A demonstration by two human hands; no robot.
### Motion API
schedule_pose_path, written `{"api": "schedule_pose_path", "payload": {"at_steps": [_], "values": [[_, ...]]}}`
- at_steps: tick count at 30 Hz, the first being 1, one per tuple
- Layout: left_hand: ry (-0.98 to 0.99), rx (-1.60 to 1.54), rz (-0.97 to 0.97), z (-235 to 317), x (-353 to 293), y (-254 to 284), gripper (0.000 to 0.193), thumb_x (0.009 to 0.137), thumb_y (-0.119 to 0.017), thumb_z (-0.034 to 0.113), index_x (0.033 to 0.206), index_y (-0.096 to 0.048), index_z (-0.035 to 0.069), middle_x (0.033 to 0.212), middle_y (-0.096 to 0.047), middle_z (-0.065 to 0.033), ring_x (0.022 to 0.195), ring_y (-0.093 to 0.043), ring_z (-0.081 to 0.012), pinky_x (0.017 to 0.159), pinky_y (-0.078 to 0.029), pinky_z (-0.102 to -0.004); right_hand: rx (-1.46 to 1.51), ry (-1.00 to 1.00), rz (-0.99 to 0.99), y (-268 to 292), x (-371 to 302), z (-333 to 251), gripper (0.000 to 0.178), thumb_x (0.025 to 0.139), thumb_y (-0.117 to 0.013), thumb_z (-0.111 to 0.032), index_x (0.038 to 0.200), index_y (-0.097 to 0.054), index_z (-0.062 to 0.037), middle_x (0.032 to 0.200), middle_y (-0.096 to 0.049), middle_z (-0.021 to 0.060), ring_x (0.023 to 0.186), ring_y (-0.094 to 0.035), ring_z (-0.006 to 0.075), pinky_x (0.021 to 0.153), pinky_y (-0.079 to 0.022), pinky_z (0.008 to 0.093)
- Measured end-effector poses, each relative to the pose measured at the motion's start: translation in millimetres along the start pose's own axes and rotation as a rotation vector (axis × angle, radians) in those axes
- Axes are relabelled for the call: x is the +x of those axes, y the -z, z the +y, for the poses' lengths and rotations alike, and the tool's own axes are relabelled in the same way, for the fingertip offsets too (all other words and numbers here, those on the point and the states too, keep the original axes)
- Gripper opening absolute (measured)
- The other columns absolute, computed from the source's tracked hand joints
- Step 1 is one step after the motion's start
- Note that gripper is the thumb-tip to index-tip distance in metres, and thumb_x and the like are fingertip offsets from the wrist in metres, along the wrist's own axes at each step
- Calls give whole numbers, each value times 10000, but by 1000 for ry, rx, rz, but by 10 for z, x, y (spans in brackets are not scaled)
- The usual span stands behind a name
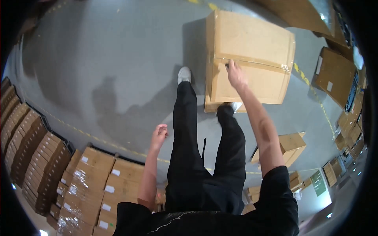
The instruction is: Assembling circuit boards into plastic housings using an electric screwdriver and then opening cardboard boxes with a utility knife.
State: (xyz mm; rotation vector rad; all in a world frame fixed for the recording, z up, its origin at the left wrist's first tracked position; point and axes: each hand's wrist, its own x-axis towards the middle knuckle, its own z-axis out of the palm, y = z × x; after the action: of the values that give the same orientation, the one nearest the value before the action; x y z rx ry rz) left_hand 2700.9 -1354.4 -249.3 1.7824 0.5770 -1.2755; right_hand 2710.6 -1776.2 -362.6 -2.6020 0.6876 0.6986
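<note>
A large brown cardboard box (256, 39) stands on the floor ahead and to the right, its top seam closed with clear tape (271, 64). Over the left end of that seam is my right hand (236, 74), fingers closed round a small dark object that mostly hides in the grip; its kind I cannot make out. Whether the hand touches the cardboard is unclear. My left hand (159, 135) hangs beside my left leg, away from the box, its fingers loosely bent and nothing in them.
Stacked cartons (94, 177), partly in stretch film, line the lower left. A smaller carton (292, 148) sits behind my right arm. More cartons (334, 76) stand along the right edge. Yellow lines (303, 74) mark the grey floor. My shoe (184, 74) is left of the large box.
</note>
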Motion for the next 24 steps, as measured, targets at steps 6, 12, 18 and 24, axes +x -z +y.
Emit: {"api": "schedule_pose_path", "payload": {"at_steps": [6,12,18,24], "values": [[102,36,50,-78,650,-159,213,895,-537,207,1043,-579,61,818,-586,-10,709,-534,-93,650,-441,-253,-212,187,-209,-280,824,-74,200,923,-437,-144,1119,-409,-170,987,-617,140,838,-654,323,664,-533,454],[-70,210,-3,983,1314,-1048,200,904,-515,131,1073,-575,43,868,-620,-43,743,-575,-113,691,-471,-252,-357,313,-235,-235,688,970,382,856,-461,-69,1194,-413,-240,877,-658,110,742,-676,306,582,-550,395],[-523,404,-22,1943,2043,-2395,212,898,-527,138,1068,-602,36,949,-638,-52,882,-598,-178,809,-466,-300,-538,320,-149,-111,462,2846,522,843,-468,-56,1302,-382,-288,879,-667,97,685,-675,276,516,-550,392],[-1011,1242,63,2207,1964,-3785,634,723,-679,159,1314,-451,122,1451,-256,-202,1313,-272,-409,1042,-329,-459,-543,167,-94,343,138,4745,482,868,-465,-103,1318,-408,-265,821,-655,116,623,-649,300,500,-526,420]]}}
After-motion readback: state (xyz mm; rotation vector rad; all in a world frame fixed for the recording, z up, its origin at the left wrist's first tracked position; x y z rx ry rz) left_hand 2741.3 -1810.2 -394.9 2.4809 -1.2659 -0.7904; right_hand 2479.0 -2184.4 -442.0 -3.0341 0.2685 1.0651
